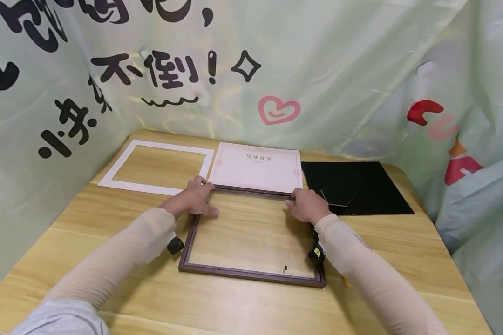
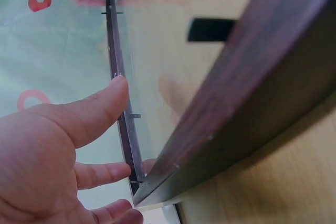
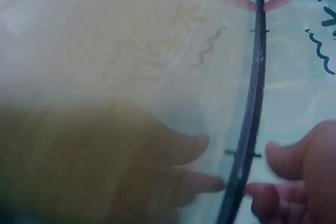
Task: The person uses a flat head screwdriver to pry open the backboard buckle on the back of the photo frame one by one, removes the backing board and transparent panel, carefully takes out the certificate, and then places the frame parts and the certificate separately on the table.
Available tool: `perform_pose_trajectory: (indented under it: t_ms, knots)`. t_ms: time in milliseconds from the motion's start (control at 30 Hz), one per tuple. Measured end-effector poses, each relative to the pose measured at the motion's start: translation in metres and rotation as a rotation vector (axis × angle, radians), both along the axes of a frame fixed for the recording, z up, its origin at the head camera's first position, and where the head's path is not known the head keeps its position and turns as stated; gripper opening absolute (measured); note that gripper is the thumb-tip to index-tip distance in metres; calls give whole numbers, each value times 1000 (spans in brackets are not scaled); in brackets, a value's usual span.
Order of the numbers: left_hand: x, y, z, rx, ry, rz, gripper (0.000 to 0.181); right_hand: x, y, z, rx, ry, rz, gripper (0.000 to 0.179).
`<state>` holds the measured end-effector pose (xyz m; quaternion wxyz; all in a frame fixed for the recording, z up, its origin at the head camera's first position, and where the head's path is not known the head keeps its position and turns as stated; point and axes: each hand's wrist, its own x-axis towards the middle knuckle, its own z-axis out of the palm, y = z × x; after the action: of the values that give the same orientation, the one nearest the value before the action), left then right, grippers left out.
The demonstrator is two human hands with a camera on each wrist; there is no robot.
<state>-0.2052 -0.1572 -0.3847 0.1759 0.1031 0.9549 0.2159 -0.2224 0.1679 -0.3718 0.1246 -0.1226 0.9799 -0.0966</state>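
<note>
A dark brown picture frame [image 1: 251, 277] with a clear pane [image 2: 173, 40] lies on the wooden table, small dark tabs along its inner edges. At its far left corner, my left hand [image 1: 194, 197] touches the far bar with its fingertips; in the left wrist view the thumb stretches over that bar. My right hand [image 1: 309, 204] is at the far right corner, fingertips at the bar's outer side and thumb held apart from it in the right wrist view. Both hands are mirrored in the pane.
A white mat border [image 1: 151, 188] lies at the back left. Behind the frame is a pale pink certificate [image 1: 255, 170]. To its right lies a black backing board [image 1: 373, 190] with a stand flap. A printed curtain [image 1: 339, 70] hangs around the table's back and sides.
</note>
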Motion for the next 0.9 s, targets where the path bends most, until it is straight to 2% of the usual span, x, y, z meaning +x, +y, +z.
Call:
perform_pose_trajectory:
  t_ms: [133, 267, 400, 533, 767, 900]
  knots:
    - [0, 0, -2, -5, -5, 17, 89, 3, 9, 3, 99, 41, -17, 42]
    - [0, -1, -4, 3, -8, 38, 91, 4, 14, 2, 71, 16, 10, 53]
    - [-1, 0, -5, 8, -15, 43, 92, 4, 16, 3, 63, -56, 25, 60]
    - [-1, -1, -4, 22, -10, 38, 93, -3, 16, 7, 49, -117, 34, 67]
    - [-3, -4, -5, 42, -10, 50, 92, -17, 17, 10, -17, -206, 6, 67]
    - [-3, -5, -6, 41, -15, 49, 92, -18, 17, 8, -3, -202, 32, 62]
